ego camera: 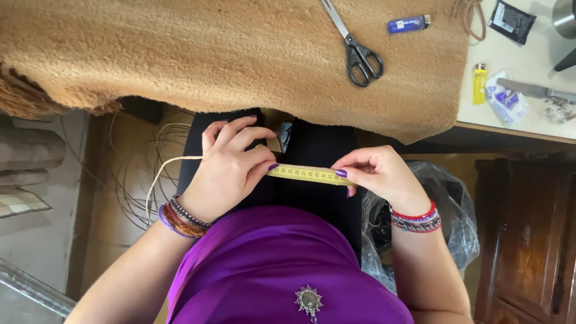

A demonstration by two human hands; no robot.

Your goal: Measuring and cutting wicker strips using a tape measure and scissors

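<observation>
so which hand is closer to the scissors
Right. The right hand pinches the tape measure almost straight below the scissors lying on the tan mat. The left hand holds the tape's other end, further off to the side.

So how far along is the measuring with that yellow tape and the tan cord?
Already laid out: scissors and a blue lighter rest on the tan fabric. In hand: the left hand and right hand stretch a yellow measuring tape between them, with a tan cord at the left hand. Left: the cord looks uncut, scissors untouched.
</observation>
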